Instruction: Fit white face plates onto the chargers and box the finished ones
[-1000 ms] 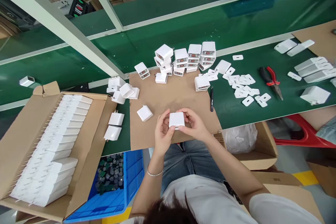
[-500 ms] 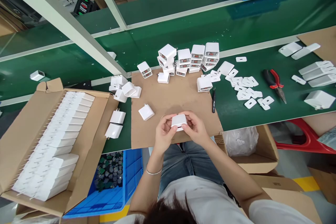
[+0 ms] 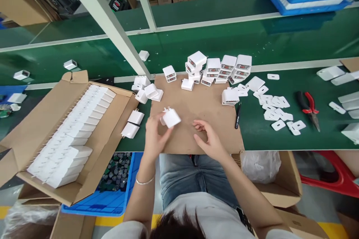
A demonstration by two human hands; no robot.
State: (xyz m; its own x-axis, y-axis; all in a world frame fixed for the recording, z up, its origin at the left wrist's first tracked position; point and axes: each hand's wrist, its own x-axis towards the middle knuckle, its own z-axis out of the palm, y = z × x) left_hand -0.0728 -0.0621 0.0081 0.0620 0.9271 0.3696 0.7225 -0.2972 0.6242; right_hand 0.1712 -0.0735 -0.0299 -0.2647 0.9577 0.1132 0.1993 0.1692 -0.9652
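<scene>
My left hand [image 3: 155, 134] is closed at the left of the cardboard mat, fingers and thumb against a white plug charger [image 3: 171, 118] with its prongs pointing away from me. A further sliver of white shows beside the fingertips; whether it is a second charger I cannot tell. My right hand [image 3: 209, 140] hovers over the mat's front part, empty, its fingers loosely curved and the thumb apart. Stacks of white charger housings [image 3: 214, 68] with open ends stand at the back of the cardboard mat [image 3: 196, 104]. One more housing group [image 3: 230, 97] stands at its right.
A carton [image 3: 123, 114] with rows of chargers lies left, above a blue crate [image 3: 112, 198]. Loose chargers [image 3: 151, 90] lie beside the mat. Rightward are a black pen-like tool [image 3: 238, 116], white end plates [image 3: 277, 101] and red-handled pliers [image 3: 309, 108]. A slanted post [image 3: 112, 26] rises behind.
Both hands held a white charger together in front of me. Now they are apart: my left hand has moved left to the charger on the mat, and my right hand is empty. The view has shifted left.
</scene>
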